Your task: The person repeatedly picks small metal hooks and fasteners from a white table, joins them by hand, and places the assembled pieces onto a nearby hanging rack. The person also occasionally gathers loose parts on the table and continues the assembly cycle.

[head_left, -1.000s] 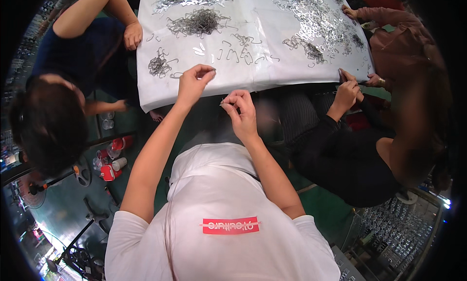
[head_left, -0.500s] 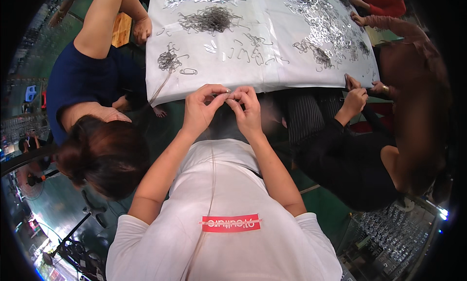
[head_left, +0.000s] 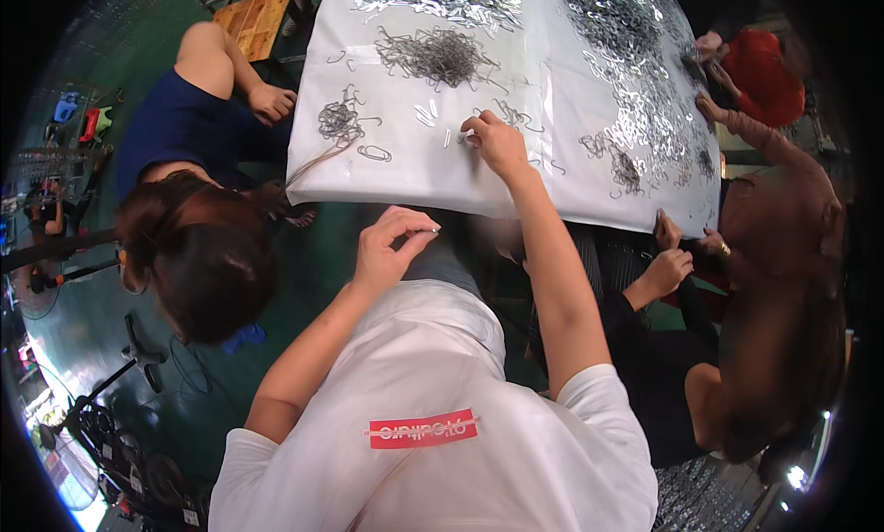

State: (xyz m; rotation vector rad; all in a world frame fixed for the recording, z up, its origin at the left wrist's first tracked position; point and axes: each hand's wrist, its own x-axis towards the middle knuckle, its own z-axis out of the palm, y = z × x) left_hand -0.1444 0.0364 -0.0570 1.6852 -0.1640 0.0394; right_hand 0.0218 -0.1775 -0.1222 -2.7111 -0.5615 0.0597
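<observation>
A white sheet covers the table (head_left: pixel 396 178), strewn with heaps of grey wire hooks (head_left: pixel 440 55). My right hand (head_left: pixel 497 144) reaches over the near edge onto the sheet, fingertips pinched on a small wire piece (head_left: pixel 463 137) lying among loose ones. My left hand (head_left: pixel 391 247) hovers below the table's edge over my lap, thumb and forefinger closed on a tiny bright metal piece (head_left: pixel 433 229). A tangled bundle of hooks (head_left: pixel 339 121) lies to the left of my right hand.
A person in dark blue (head_left: pixel 184 127) sits at the table's left side, head bent low. Two more people sit at the right, one in brown (head_left: pixel 783 256), their hands (head_left: pixel 668 256) near the sheet's corner. A shiny heap of hooks (head_left: pixel 635 99) covers the right half.
My two hands were joined at the table's edge. The right hand has now stretched forward onto the sheet, while the left has stayed back near my lap.
</observation>
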